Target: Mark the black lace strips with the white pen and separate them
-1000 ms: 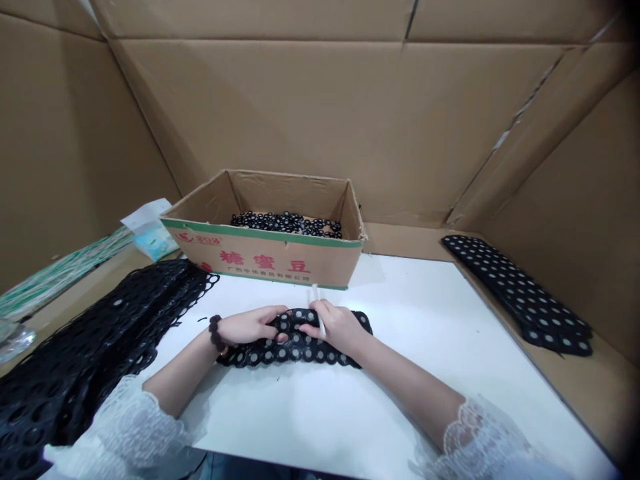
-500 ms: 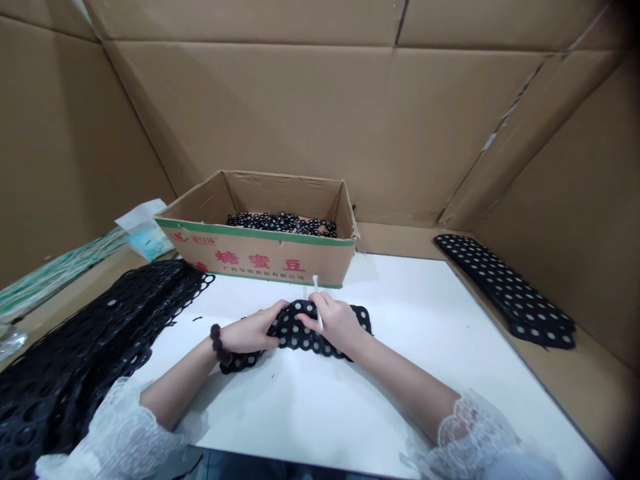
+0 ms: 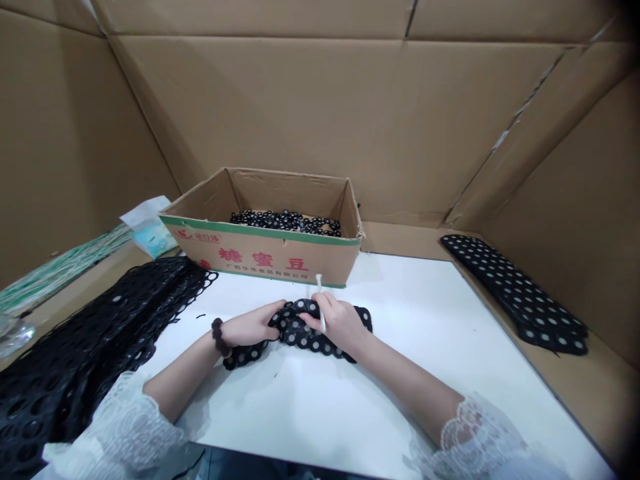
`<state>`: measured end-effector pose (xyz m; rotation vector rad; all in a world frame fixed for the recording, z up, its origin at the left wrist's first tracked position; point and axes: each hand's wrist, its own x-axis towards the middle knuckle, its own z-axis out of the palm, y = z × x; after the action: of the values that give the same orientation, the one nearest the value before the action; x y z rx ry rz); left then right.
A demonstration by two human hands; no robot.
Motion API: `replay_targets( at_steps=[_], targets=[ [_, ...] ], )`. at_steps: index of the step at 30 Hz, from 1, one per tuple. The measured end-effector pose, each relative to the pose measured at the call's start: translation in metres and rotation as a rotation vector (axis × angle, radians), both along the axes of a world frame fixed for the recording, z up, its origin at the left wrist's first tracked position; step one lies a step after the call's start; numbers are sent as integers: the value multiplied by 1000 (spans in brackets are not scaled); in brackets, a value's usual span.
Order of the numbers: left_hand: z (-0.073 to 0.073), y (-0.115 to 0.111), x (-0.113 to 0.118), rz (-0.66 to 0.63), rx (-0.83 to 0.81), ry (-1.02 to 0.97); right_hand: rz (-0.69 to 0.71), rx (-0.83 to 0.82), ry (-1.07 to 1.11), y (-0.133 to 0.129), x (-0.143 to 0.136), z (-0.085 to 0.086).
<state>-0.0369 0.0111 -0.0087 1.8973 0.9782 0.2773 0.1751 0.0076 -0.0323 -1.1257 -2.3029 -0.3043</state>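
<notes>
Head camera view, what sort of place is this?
Likely a small handwork bench: cardboard panels stand behind and beside a white tabletop, which bears an open carton of small black pieces and a spotted black sheet.

Forearms (image 3: 413,388) forward, angled inward; right hand (image 3: 345,325) pinching

From the near side of the white desk (image 3: 320,413), the lone head camera faces forward and down toward the cardboard wall (image 3: 280,100), left hand (image 3: 251,325) and right hand (image 3: 343,323) close below.
</notes>
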Motion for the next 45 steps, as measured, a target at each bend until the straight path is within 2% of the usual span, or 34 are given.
replay_targets(
  at_steps=[5,12,15,22,27,30,35,40,45],
  targets=[
    [4,1,-4,-6,-58,3,75,24,-37,2,4,-6],
    [4,1,-4,-23,-179,-89,114,-55,-2,0,5,-8],
    [4,2,-4,-40,-177,-90,118,-81,1,0,4,-7],
    [12,3,-5,-78,13,75,94,-174,30,-2,4,-5],
    [18,1,-11,-5,131,158,130,-222,230,-4,6,-4],
    [18,4,-18,2,199,182,98,-274,342,-2,5,-6],
    [13,9,-25,141,477,222,57,-308,350,1,6,-10],
    [8,2,-23,-62,422,202,8,-304,324,2,6,-10],
    [1,-5,-19,-44,453,258,12,-340,422,3,7,-7]
  ],
)
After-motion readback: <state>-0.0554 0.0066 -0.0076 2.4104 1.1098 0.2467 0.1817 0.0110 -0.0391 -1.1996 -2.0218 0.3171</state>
